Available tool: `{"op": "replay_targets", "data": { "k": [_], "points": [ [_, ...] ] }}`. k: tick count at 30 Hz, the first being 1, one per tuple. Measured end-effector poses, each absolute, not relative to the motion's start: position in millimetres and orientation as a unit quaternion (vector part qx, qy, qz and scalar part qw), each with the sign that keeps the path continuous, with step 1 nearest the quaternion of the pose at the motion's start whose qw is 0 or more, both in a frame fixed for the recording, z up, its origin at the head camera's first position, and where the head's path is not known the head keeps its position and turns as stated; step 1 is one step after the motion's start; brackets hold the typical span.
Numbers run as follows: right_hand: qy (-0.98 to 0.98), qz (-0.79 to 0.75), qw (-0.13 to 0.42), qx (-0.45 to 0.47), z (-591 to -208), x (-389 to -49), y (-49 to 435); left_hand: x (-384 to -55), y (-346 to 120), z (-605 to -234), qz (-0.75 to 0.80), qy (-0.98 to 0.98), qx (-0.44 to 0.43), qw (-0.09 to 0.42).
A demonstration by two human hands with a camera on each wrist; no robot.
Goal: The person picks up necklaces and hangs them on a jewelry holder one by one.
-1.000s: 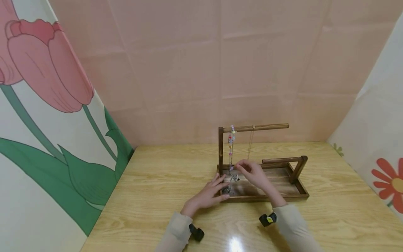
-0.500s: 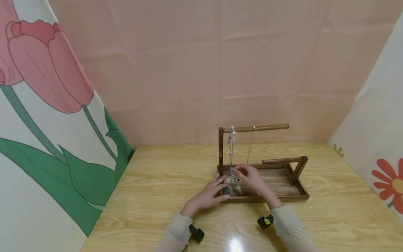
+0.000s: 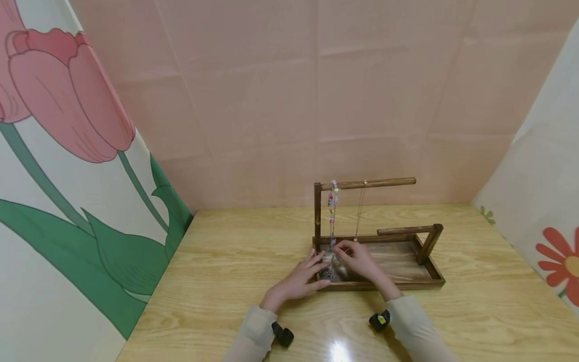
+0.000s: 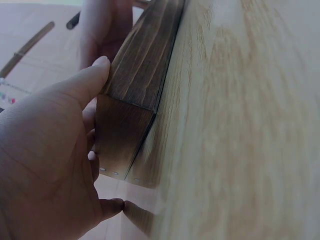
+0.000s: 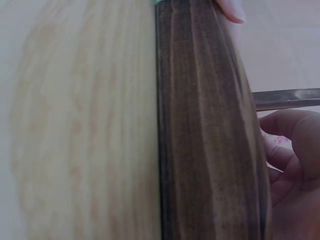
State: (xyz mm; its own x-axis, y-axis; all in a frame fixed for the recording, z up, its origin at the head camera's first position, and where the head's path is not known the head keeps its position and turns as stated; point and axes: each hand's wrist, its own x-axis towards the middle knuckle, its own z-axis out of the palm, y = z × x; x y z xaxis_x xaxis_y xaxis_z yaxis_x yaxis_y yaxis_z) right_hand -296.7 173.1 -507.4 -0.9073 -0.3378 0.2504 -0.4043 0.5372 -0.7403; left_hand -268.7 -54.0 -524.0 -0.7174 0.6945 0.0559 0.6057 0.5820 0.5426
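Note:
A dark brown wooden jewelry stand (image 3: 375, 285) has a tray base and two posts with arms. My left hand (image 3: 296, 279) rests over its left end, fingers spread and thumb along the front wall (image 4: 142, 60). A colorful beaded necklace (image 3: 332, 201) hangs from the tall arm; a thin gold necklace (image 3: 360, 208) hangs to its right. My right hand (image 3: 357, 259) is over the tray at the beaded strand's lower end, finger and thumb together. They seem to pinch a silver chain (image 3: 339, 269), blurred below them. More silver chain (image 3: 325, 273) lies in the tray's left end.
The stand's short arm (image 3: 404, 231) juts left from a post at the tray's right end. Around the tray lies the light wooden table (image 3: 244, 241). A pink cloth wall (image 3: 271, 125) rises behind it, with flower-patterned panels at both sides.
My right hand has moved left and down to the beaded strand's lower end. The silver piece below it, sharp before, is now blurred. The left hand stays put.

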Motion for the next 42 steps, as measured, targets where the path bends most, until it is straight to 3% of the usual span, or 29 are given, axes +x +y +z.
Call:
{"op": "replay_targets", "data": {
  "k": [19, 42],
  "points": [
    [-0.893, 0.393, 0.044, 0.216, -521.2, -298.6, 174.9, -265.2, -51.6, -524.4, 0.273, 0.888, 0.36, 0.089],
    [-0.923, 0.36, 0.056, 0.126, -525.4, -302.5, 160.8, -266.4, -53.9, -523.6, 0.278, 0.886, 0.363, 0.084]
  ]
}}
